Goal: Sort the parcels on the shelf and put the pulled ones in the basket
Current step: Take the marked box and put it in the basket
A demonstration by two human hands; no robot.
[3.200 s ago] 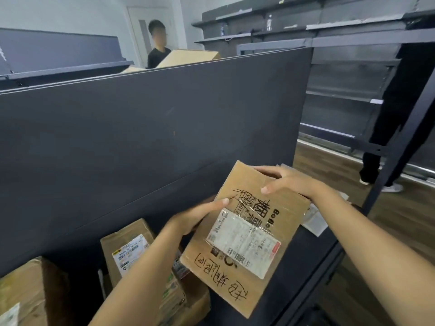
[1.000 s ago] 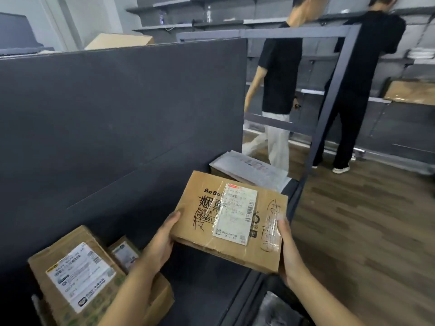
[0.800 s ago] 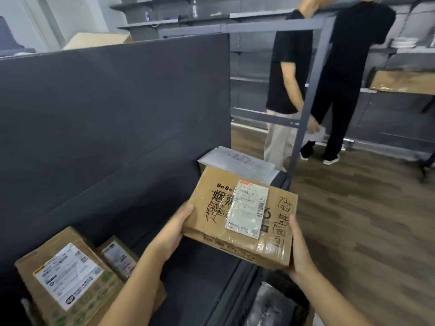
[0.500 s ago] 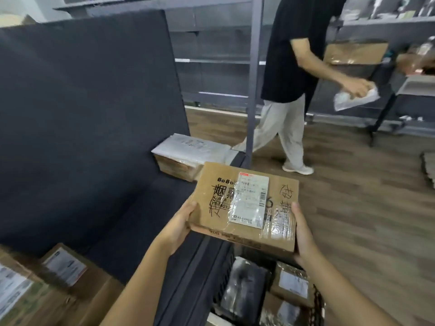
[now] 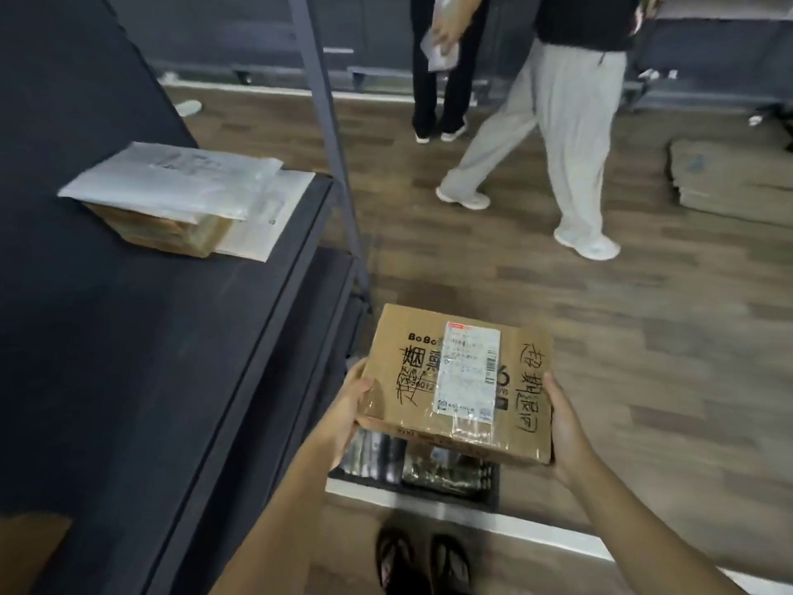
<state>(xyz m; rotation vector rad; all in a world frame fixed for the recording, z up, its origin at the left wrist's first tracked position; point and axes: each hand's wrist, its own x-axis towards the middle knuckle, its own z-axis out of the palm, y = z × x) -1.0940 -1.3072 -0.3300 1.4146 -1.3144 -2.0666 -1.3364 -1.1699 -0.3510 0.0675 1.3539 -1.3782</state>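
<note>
On the dark shelf (image 5: 171,358) a white mailer (image 5: 171,182) lies on a small carton (image 5: 171,234). Beyond the shelf's front edge, the left hand (image 5: 349,405) and right hand (image 5: 562,427) each clasp one side of a brown taped box (image 5: 403,405), level above the black basket (image 5: 412,487). It bears a white barcode label, "BoBo" and black handwriting. Open wood floor (image 5: 643,337) lies to the right.

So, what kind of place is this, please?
Most likely a parcel depot or pickup room. Dark metal shelving carries wrapped parcels, the left hand and right hand hold a labelled box with handwritten marks, and a basket of parcels stands on the floor beneath it.
</note>
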